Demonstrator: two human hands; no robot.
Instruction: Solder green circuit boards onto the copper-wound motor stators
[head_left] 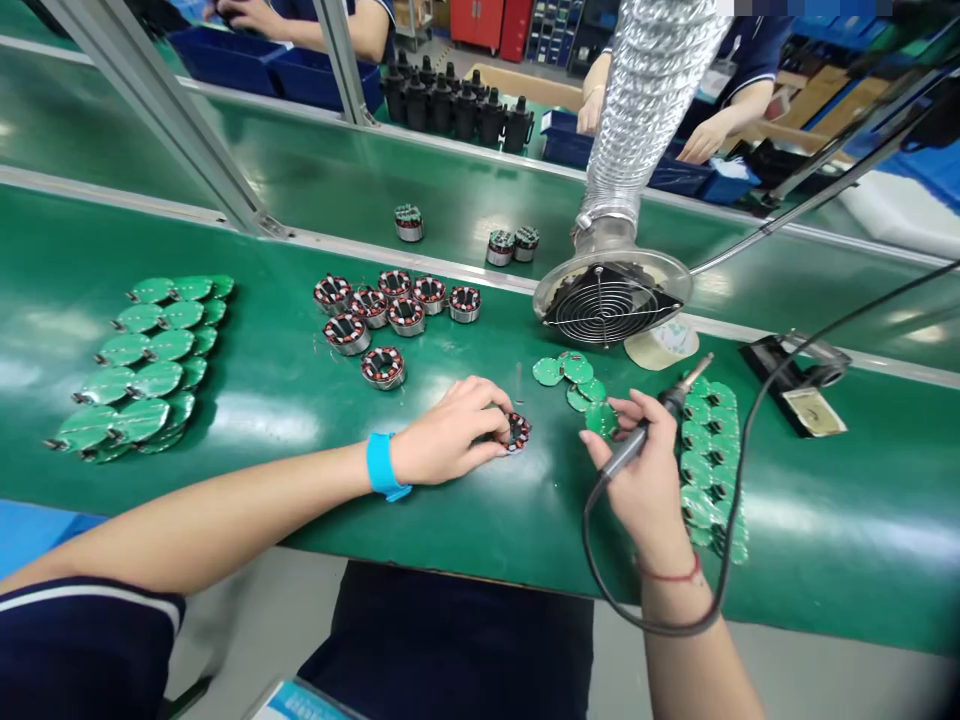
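Note:
My left hand (450, 432), with a blue band on its wrist, is closed round a small wound stator (517, 432) that rests on the green bench mat (300, 400). My right hand (637, 470) grips a soldering iron (664, 415) with its tip pointing up and to the right, and its fingertips also pinch a round green circuit board (601, 418). A few more round green boards (571, 372) lie just beyond the two hands.
Several stators (394, 310) sit ahead on the left. Stacked green boards lie far left (142, 365) and right of my hand (712, 460). A fume extractor fan (611, 300) on a silver duct faces the bench. An iron stand (799, 380) is at the right. Other people work across the conveyor.

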